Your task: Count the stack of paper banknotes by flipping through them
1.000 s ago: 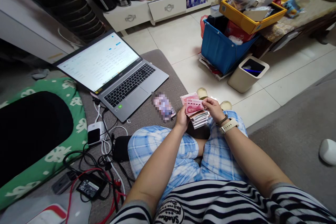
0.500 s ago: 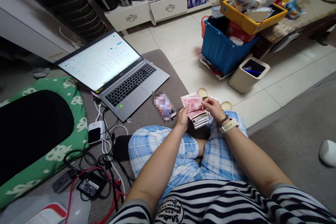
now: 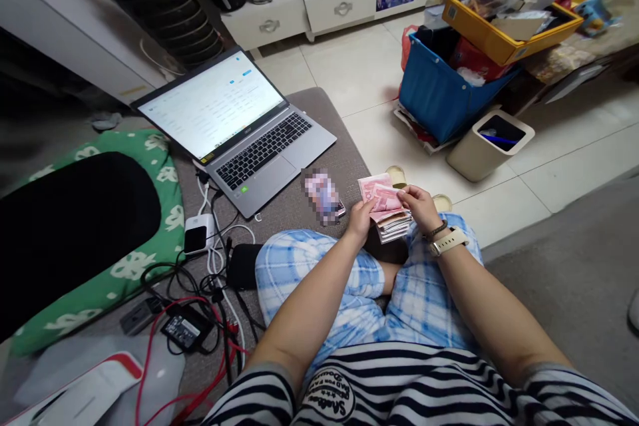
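Both hands grip the stack of banknotes (image 3: 390, 213) above the knees, left hand (image 3: 360, 221) clasping its edge, right hand (image 3: 422, 208) pinching the top note; peeling singly seems wise.

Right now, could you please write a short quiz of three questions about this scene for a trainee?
1. True or false: both the left hand and the right hand hold the stack of banknotes.
2. Which stands nearest the blue bin? A) laptop B) beige wastebasket C) green cushion
3. Fill in: the laptop's lid is ____.

Key: 1 true; 2 B; 3 open.
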{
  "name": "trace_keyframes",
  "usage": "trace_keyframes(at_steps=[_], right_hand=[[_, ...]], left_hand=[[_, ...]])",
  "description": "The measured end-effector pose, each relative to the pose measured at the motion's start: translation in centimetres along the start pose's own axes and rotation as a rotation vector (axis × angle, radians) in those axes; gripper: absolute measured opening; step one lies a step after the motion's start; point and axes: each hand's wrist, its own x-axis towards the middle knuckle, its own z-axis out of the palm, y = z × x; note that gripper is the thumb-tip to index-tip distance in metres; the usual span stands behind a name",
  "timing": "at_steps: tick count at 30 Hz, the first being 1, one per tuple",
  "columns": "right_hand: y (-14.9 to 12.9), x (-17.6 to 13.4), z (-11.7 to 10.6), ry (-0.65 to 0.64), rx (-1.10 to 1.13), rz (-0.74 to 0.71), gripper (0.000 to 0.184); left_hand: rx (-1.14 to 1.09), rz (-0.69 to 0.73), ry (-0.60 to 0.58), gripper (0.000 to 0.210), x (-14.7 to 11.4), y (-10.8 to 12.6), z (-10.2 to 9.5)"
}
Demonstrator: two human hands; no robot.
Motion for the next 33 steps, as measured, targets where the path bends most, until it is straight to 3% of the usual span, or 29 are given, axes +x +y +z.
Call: trace_keyframes(at_steps=[11,22,33], right_hand=[[-0.6,-0.3,0.0,-0.029,-0.003,0.016,0.038],[-0.6,-0.3,0.0,-0.013,-0.01,0.013,0.038],[-0.4,-0.1,-0.1,-0.007,-0.009,0.001,0.041]], left_hand=[[-0.003,0.008,0.013,0.027,0.0,-0.1,-0.1],[0.015,0.065,-0.007,0.036,0.5,-0.8,-0.5],[-0.001,0.048,0.089,0.021,0.9,-1.3,-0.9]])
